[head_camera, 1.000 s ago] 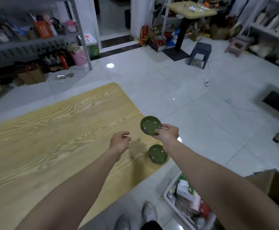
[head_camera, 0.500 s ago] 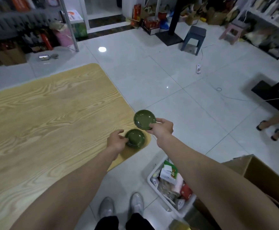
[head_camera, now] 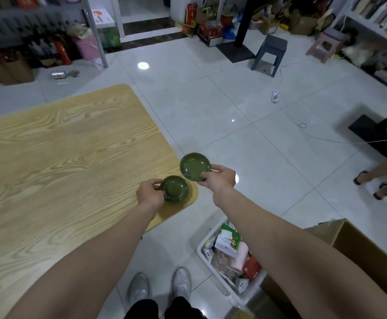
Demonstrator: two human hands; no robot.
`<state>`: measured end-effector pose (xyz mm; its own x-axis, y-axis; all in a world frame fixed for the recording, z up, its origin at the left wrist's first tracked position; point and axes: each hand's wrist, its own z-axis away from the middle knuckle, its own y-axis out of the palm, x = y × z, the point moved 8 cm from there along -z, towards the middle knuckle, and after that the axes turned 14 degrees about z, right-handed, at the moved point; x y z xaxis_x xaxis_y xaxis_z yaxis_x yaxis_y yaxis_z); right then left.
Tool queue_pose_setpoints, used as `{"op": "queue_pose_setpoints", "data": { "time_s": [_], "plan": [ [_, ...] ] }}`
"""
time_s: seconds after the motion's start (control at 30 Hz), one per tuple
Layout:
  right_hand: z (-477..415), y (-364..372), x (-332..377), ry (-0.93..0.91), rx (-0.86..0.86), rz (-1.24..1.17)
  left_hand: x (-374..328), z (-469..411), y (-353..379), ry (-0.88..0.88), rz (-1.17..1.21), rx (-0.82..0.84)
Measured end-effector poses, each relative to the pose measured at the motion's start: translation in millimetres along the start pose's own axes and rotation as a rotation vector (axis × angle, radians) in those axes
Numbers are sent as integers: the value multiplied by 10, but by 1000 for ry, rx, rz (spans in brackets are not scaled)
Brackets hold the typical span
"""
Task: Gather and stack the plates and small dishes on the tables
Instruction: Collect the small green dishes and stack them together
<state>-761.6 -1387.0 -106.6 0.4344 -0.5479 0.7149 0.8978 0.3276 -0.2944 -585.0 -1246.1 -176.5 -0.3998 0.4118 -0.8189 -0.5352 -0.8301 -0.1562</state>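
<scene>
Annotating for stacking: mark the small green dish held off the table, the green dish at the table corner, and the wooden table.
Raised small round green dish (head_camera: 193,166): head view, its inner well.
Small round green dish at table corner (head_camera: 176,189): head view, its middle.
Light wooden table (head_camera: 61,157): head view, bare top.

Both forearms are bare along all that shows of them, down to the left hand (head_camera: 150,194) and the right hand (head_camera: 219,178). At the near edge, black trousers (head_camera: 143,309) cover both legs. The left shoe (head_camera: 138,287) and right shoe (head_camera: 181,283) are pale grey, slightly shiny, with rounded toes. Their fastenings are too blurred to tell.
</scene>
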Motion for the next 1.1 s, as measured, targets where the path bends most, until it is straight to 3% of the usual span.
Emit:
{"op": "queue_pose_setpoints", "data": {
  "time_s": [0.2, 0.57, 1.1],
  "plan": [
    [225, 194, 253, -65, 82, 36, -292, 178, -306, 17, 150, -40],
    [1039, 1070, 724, -223, 331, 144, -562, 546, -1641, 70, 446, -315],
    [3030, 2648, 222, -342, 529, 289, -182, 1314, -4225, 174, 621, -564]
  ]
}}
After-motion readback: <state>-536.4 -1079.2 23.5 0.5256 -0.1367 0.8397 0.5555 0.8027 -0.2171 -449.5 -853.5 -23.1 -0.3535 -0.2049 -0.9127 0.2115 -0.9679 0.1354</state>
